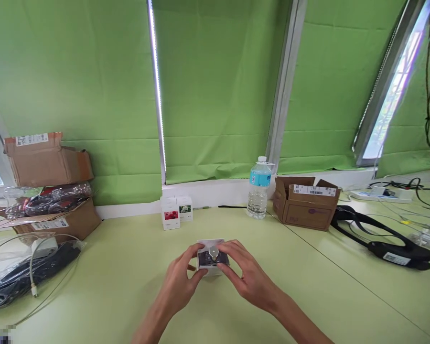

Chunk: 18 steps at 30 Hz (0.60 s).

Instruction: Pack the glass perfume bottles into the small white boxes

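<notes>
A small white box is between both hands, above the table's middle. Its upper side shows a dark insert with a round, shiny silver piece standing on it; what that piece belongs to cannot be made out. My left hand grips the box's left end, thumb at the near side and fingers at the far side. From the right, my right hand closes on the box, its index fingertip and thumb just beside the silver piece. Its other fingers are mostly hidden.
Two white picture boxes stand near the wall. A water bottle and an open cardboard box are at back right, with a black headset beyond. Stacked cartons and a bagged black item lie left.
</notes>
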Tool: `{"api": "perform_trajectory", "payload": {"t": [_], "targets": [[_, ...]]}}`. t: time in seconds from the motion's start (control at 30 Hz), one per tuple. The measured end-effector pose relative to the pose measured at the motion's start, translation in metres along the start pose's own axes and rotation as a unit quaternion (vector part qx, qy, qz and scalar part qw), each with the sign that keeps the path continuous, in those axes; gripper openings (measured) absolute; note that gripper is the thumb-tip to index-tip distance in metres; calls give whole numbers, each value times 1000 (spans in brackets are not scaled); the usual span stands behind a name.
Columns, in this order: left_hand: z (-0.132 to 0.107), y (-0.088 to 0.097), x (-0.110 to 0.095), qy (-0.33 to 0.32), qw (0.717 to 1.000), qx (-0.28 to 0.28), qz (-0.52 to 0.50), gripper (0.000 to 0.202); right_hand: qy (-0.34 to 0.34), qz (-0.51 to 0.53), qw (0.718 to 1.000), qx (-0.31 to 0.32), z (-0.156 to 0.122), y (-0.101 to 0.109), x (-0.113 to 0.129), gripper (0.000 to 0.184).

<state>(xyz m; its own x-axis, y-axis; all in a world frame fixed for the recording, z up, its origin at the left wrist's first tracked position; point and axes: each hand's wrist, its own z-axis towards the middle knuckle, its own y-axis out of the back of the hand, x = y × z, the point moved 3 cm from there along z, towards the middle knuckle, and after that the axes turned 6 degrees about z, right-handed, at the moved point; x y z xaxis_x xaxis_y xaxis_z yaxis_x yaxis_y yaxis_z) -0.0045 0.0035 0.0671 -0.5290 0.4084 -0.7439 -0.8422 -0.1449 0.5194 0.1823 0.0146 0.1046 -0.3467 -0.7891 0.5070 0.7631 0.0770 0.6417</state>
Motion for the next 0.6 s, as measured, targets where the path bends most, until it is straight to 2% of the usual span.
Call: {"api": "perform_trajectory", "payload": {"t": [0.37, 0.5, 0.6], "targets": [[-4, -7, 12, -6, 999, 1, 49, 46, 16, -31, 999, -1, -1, -4, 4, 21], [-4, -8, 11, -10, 998, 0, 62, 46, 38, -51, 998, -26, -4, -10, -1, 20], [-3, -7, 8, -10, 998, -5, 69, 45, 44, -83, 993, -76, -8, -12, -6, 29]]}}
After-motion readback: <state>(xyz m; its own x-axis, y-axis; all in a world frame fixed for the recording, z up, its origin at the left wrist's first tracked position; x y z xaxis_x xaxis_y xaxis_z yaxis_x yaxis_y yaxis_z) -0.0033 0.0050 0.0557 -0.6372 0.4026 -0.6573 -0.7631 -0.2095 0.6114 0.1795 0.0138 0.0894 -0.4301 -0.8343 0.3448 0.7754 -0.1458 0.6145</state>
